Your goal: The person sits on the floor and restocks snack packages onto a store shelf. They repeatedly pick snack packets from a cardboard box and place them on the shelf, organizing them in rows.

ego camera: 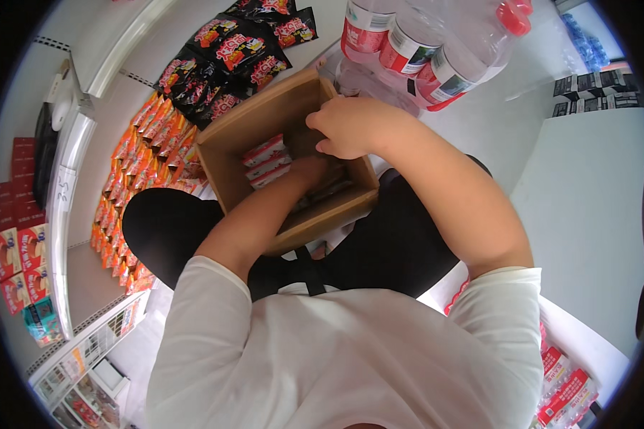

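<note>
An open cardboard box (247, 118) stands tilted between my knees. My left hand (311, 170) reaches down inside it, beside several small red-and-white packs (265, 158) stacked along one side. Its fingers are lost in shadow, so I cannot tell whether they hold anything. Dark items, too dim to name, lie by the box's near right wall. My right hand (349, 126) is over the right rim with its fingers bent inward. Nothing shows between the visible finger and thumb, but the rest of that hand's underside is hidden.
Black snack packets (236, 48) lie beyond the box, and rows of orange packets (139, 177) run along its left. Shrink-wrapped large bottles (408, 53) stand at the far right. A shelf edge (67, 204) rises at left, a pale panel (585, 214) at right.
</note>
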{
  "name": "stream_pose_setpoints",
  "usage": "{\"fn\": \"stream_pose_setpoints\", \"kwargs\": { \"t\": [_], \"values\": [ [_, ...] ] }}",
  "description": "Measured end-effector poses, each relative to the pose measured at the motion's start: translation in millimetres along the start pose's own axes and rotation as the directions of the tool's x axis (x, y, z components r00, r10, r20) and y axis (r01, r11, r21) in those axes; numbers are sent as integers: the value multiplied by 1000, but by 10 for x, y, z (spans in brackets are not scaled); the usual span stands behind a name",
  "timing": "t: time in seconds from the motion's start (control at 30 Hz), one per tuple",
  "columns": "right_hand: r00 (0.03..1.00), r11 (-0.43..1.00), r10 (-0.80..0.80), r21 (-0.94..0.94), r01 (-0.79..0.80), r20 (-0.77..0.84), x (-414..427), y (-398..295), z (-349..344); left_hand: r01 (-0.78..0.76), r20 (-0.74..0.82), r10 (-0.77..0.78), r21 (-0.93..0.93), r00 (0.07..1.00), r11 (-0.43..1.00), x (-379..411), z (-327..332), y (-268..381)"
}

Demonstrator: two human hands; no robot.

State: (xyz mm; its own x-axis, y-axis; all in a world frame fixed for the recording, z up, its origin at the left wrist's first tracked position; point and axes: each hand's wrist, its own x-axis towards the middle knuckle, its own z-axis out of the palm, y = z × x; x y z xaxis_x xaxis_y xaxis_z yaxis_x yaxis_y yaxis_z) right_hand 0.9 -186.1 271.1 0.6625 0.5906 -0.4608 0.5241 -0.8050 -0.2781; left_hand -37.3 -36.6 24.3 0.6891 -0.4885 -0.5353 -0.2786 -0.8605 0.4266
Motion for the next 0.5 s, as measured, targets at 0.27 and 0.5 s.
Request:
{"fn": "stream_pose_setpoints", "kwargs": {
  "t": [0.27, 0.5],
  "values": [
    [998, 1000, -9, 27, 11, -70, -42, -97, -55, -298, 238, 267, 105, 934, 949, -603, -1105, 147],
    [921, 941, -93, 270, 206, -379, -198, -390, -200, -410, -98, 404, -48, 909, 911, -1384, -2106, 85]
  ]
}}
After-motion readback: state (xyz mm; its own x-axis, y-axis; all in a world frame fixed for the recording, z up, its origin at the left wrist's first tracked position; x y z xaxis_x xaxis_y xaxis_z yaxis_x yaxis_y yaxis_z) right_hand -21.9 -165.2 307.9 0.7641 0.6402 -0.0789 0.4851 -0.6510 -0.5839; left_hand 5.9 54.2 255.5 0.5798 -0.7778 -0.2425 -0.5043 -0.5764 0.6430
